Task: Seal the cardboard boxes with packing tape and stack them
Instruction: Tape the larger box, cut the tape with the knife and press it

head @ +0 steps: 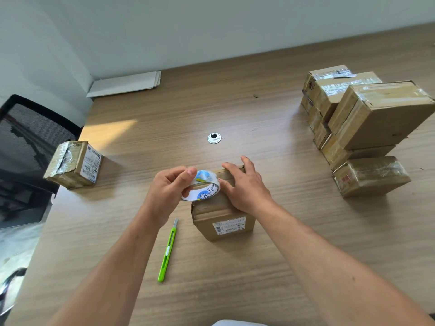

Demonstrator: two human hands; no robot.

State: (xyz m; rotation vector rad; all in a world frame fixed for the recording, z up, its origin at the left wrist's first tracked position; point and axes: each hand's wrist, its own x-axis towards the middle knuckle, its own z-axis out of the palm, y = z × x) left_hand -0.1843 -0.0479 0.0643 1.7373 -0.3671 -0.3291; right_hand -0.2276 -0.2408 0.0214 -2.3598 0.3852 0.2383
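Near the middle of the desk (235, 278), toward its near edge, we see a small cardboard box (223, 222) with a shipping label facing us. Our left hand (169, 187) curls around a roll of packing tape (202, 188), holding it over the box's far left part. Our right hand (244, 187) lies on the box top with fingers fairly straight, its thumb just beside the roll. A green utility knife (167, 250) lies just left of the box. A taped box (74, 164) sits at the left edge, and a stack of taped boxes (367, 123) stands toward the right edge. A round cable grommet (214, 138) sits beyond our hands.
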